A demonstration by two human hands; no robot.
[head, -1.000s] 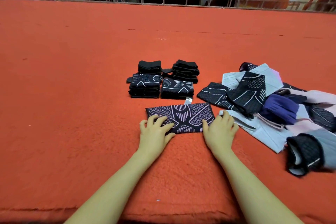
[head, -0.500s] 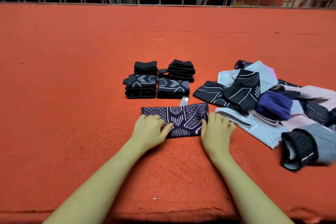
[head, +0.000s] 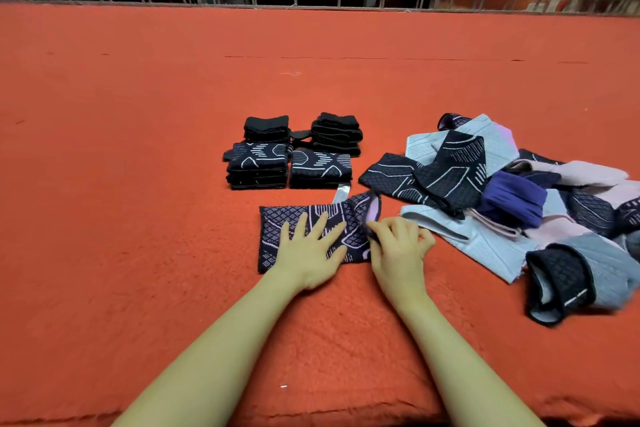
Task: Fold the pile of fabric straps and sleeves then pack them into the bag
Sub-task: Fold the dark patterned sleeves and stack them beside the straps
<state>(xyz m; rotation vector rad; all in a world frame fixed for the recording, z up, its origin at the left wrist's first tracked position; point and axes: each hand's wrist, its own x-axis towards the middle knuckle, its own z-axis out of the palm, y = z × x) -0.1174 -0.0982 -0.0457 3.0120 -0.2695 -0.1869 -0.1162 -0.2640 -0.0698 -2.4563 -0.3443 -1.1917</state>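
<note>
A dark navy fabric sleeve with a pale lilac geometric pattern [head: 304,229] lies on the orange-red carpet [head: 138,184], near the person and just in front of the folded stacks. The left hand [head: 311,250] lies flat on it with fingers spread and straight, pressing it down. The right hand [head: 398,246] has its fingers curled, pinching the sleeve's right end, which is lifted off the carpet and shows a pale lilac lining.

Just beyond the sleeve stand four stacks of folded dark sleeves [head: 291,152], two patterned ones nearer and two plain black ones farther. To the right lies a loose pile of unfolded sleeves and straps [head: 512,194] in pale blue, pink, purple and dark patterned fabric.
</note>
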